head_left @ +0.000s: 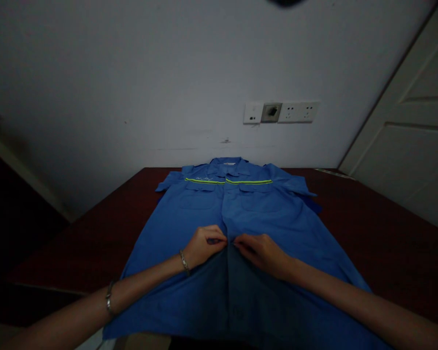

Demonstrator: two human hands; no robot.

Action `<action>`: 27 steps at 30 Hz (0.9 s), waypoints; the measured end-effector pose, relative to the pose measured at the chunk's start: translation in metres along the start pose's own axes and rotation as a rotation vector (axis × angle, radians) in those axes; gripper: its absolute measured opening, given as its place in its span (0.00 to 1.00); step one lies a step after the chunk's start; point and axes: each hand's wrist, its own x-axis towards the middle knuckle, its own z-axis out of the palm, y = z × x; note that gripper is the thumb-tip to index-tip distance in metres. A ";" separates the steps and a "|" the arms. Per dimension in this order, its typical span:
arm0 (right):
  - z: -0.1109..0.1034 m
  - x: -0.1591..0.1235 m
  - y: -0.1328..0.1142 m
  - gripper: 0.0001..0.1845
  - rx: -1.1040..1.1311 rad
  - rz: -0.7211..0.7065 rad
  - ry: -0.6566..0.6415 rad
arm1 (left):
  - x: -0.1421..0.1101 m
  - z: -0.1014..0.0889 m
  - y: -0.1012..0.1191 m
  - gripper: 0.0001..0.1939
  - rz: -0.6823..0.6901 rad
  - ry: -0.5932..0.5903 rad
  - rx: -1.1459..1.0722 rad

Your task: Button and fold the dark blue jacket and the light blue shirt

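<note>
A blue short-sleeved work shirt lies front side up, its collar toward the wall and its hem toward me. Yellow-green stripes cross the chest above two flap pockets. At the middle of the front opening, my left hand pinches the left edge of the placket between thumb and forefinger. Just across from it, my right hand pinches the other edge. The fingertips of both hands are close together but a little apart. Any button between them is too small to make out. Two metal bracelets circle my left wrist and forearm.
The shirt rests on a dark red-brown table pushed against a pale wall. Wall sockets sit above the table's back edge. A white panelled door stands at the right. Darker blue cloth shows beneath the right sleeve.
</note>
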 end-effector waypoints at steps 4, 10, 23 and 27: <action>-0.001 -0.001 -0.001 0.11 0.087 0.017 0.015 | -0.001 0.001 0.000 0.06 0.033 0.007 0.018; -0.002 0.002 -0.008 0.10 0.262 0.104 0.066 | -0.004 0.001 0.004 0.07 0.055 0.007 0.041; 0.000 0.011 -0.017 0.19 0.929 0.617 0.052 | -0.001 0.006 0.010 0.07 0.216 -0.045 0.233; 0.004 0.012 -0.011 0.20 0.962 0.687 0.024 | -0.001 0.006 0.008 0.06 0.220 -0.061 0.271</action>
